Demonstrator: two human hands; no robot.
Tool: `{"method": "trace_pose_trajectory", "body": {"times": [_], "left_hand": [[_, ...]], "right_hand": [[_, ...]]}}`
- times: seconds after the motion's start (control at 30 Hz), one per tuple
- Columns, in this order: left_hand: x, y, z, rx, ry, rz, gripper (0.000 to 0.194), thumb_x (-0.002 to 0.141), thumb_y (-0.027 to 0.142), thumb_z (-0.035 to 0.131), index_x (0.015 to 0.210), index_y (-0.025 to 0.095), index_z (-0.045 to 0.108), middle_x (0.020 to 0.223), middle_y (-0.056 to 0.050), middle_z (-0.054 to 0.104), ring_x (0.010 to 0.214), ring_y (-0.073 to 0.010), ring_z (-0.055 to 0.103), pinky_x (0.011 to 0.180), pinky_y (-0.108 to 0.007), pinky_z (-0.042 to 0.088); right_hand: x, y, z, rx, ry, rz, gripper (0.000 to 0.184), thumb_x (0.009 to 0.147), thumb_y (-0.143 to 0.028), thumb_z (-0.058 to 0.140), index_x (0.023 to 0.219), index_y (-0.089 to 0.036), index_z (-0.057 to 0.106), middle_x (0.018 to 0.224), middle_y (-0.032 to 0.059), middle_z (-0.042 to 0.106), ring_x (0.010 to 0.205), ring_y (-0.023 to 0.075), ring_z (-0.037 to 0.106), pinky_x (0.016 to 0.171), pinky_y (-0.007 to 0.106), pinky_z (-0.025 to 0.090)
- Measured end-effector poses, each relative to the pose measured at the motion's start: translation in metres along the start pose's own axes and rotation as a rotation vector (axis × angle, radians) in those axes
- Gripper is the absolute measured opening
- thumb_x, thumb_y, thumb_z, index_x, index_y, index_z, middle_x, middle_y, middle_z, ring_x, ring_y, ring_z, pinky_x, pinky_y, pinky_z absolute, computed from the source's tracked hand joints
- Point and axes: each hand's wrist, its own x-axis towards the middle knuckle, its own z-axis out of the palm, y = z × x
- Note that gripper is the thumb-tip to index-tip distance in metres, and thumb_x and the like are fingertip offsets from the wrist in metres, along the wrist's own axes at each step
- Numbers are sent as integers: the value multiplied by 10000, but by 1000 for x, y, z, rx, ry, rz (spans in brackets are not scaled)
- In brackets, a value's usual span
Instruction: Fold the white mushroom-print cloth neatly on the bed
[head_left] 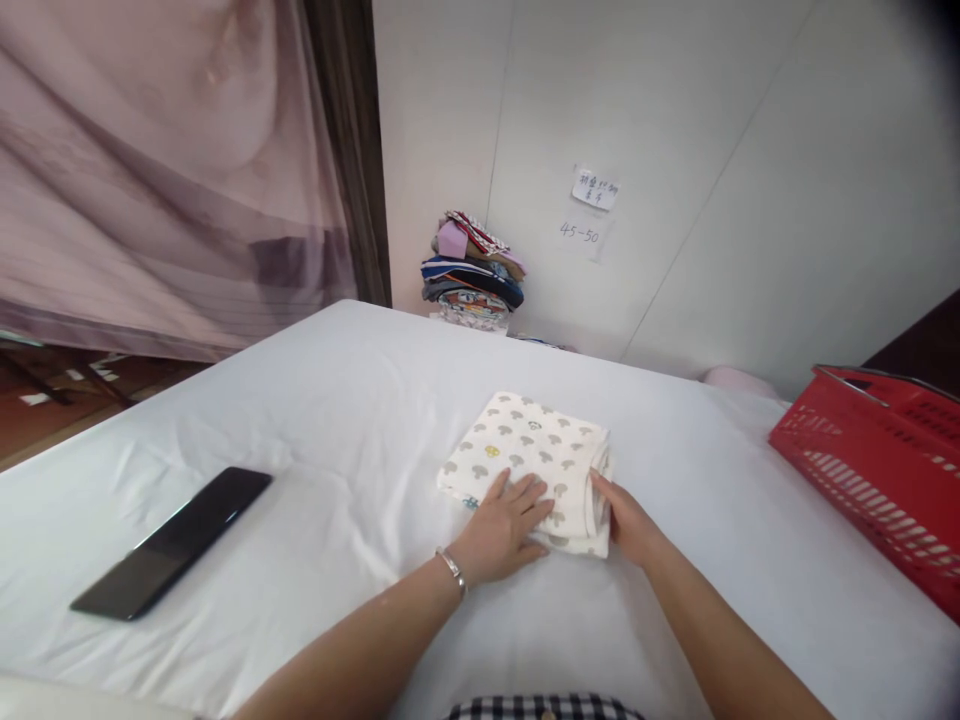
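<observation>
A folded white cloth with a print of small grey mushrooms lies on the white-covered table in front of me. My left hand rests flat on the near edge of it, fingers spread, a silver bangle on the wrist. At the cloth's right side, my right hand pinches the layered edge, thumb on top. The other fingers of that hand are mostly hidden behind the thumb and the fold.
A black phone-like slab lies on the left. A red plastic basket stands at the right. Beyond the far edge, a stack of folded fabrics rests against the wall, near paper notes. A pink curtain hangs at left.
</observation>
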Motion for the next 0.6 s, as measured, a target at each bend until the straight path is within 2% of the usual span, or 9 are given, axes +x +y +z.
{"method": "trace_pose_trajectory", "body": {"times": [0.17,0.27,0.4,0.5,0.6], "left_hand": [[0,1,0,-78,-8,-5,615,785,374,625,1348,260,402,1421,-97,397,1350,-275,273,1115,-523,67],[1,2,-3,-125,1,-9,611,782,386,627,1341,259,416,1413,-101,408,1343,-288,286,1109,-533,79],[2,-2,-15,-129,95,-49,444,846,433,527,1241,230,527,1344,-88,497,1293,-261,378,1108,-493,161],[0,-15,-22,-141,303,-205,324,884,391,462,1113,216,611,1246,-78,583,1221,-239,461,1078,-461,259],[-2,-32,-23,-268,478,-517,320,877,378,456,1091,201,614,1246,-86,574,1154,-231,514,986,-408,392]], "right_hand": [[1,3,8,-117,25,-73,583,783,-451,612,1292,-206,465,1243,102,593,1084,257,595,899,415,486],[4,7,9,-83,46,-95,656,725,-315,677,1319,-188,431,1208,108,617,1047,271,615,869,417,504],[3,9,-2,-28,88,-73,746,677,-223,681,1355,-157,379,1110,116,669,958,294,652,829,440,523],[-5,1,-19,-25,78,-14,776,677,-232,682,1374,-153,348,1073,125,683,926,311,662,808,464,529],[-17,-8,-39,-36,79,46,813,672,-226,695,1387,-145,316,1044,138,690,895,320,670,785,472,535]]}}
